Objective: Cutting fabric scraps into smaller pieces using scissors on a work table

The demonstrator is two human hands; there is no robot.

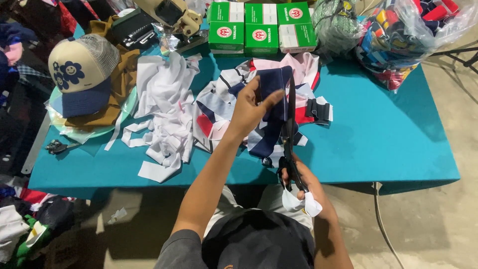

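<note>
Navy cloth, a long soft strip (273,94), hangs upright over the middle of the tabletop, its long axis running from the far edge toward the near edge where the person sits. The left hand (249,110) pinches its upper part, thumb pressed across the front of the fabric and fingers behind it. Black scissors (289,130) lie along the strip's right side, blades pointing away toward the far edge, handles down at the near edge. The right hand (303,185) grips those handles, fingers through the loops; white tape or cloth wrapped around the handles hides most of the grip, and I cannot tell how far apart the blades stand, since they merge with the dark fabric.

Below the strip, a heap of striped scraps (221,107) in white, navy, red and pink covers the teal table (378,134). Left of it sits a looser pile of white cuttings (167,117), thin and ragged. Near the left edge a tan and navy cap (79,74) with a mesh back rests on brown fabric. Three green and white boxes (261,27) line the far edge, and a clear bag (408,35) of coloured pieces fills the far right corner, cut off by the frame. A cream machine (172,15) at the far edge is only partly visible.
</note>
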